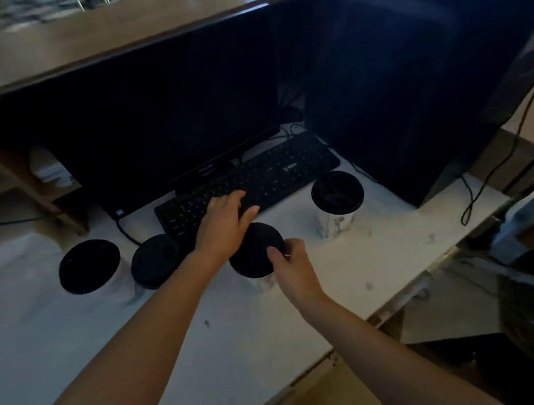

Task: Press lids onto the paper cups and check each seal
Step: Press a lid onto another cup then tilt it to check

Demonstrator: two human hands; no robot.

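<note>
White counter (70,335), worn and smudged, carries everything. At its back, a dark monitor (155,115), and a black box-shaped unit (392,97) to the right; a black keyboard (281,169) lies in front of the monitor.

Four paper cups stand in a loose row along the counter in front of the keyboard. All four show a black lid on top. Far-left cup (89,266) and second cup (155,261): lids sit level as far as the view shows; no hand on either. Right cup (337,197): lid on, stands apart near the black unit, white wall with a print visible below the rim.

Third cup (255,251) is the one being worked. It stands at the near edge of the keyboard, between the second cup and the right cup. Left hand (224,224) lies over the far-left part of its lid, palm down, fingers loosely spread and extended toward the keyboard; whether the palm bears down on the lid cannot be told. Right hand (289,259) is at the lid's near-right rim, thumb and fingertips pinching the edge.

Judgement: lidding looks complete or nearly so, since no bare cup or loose lid is visible. The current step appears to be seating or testing the rim of the third cup. Seal quality on any cup cannot be confirmed from this view; checks of the others may remain.
</note>
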